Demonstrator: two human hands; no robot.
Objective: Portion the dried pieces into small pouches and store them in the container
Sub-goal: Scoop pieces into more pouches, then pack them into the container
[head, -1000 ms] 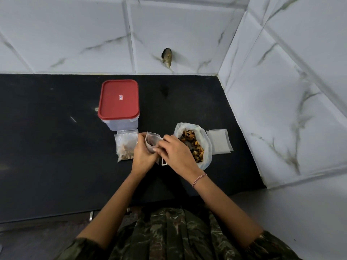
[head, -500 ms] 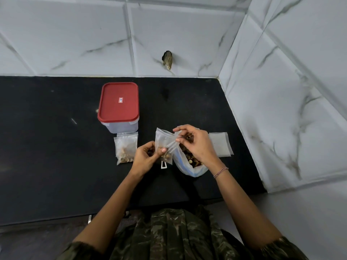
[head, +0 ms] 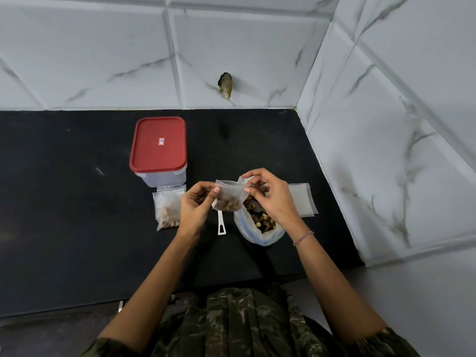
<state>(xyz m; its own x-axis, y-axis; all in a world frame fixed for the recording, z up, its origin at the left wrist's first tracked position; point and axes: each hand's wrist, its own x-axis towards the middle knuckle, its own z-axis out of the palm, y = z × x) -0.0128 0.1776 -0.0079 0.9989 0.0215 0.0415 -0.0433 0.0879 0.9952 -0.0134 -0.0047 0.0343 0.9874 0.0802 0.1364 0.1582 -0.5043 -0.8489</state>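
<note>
Small pouch (head: 229,198) is held up over the counter (head: 64,215), btw both hands, w/ a little heap of brown dried pieces at its bottom; top part clear. Left hand (head: 197,206) pinches the pouch's left top edge w/ thumb + fingertips. Right hand (head: 270,197) pinches the right top corner, other fingers curled above. Whether the pouch mouth is sealed: can't tell.

Just behind + below the right hand lies the big bag (head: 260,234), mouth open, w/ mixed dried pieces (head: 262,220) inside, brown, yellow, dark. The right hand covers the bag's far part.

Container (head: 164,179), clear body, sits further back on the left, red lid (head: 158,148) on it. What's in it: can't tell. Touching its near side lies a filled pouch (head: 167,210), flat on the counter, pale brown bits gathered at the near end.

Right of the big bag, a flat stack of empty pouches (head: 302,199), partly hidden by the right wrist. A white handle (head: 221,225) pokes out below the held pouch, btw the hands; the rest is hidden, so can't say what tool it is.

Bracelet (head: 303,237) on the right wrist. Marbled white tiles (head: 386,150) at back + right, w/ a dark lump (head: 225,85) stuck on the back wall. Camo clothing (head: 244,325) at the bottom edge.
</note>
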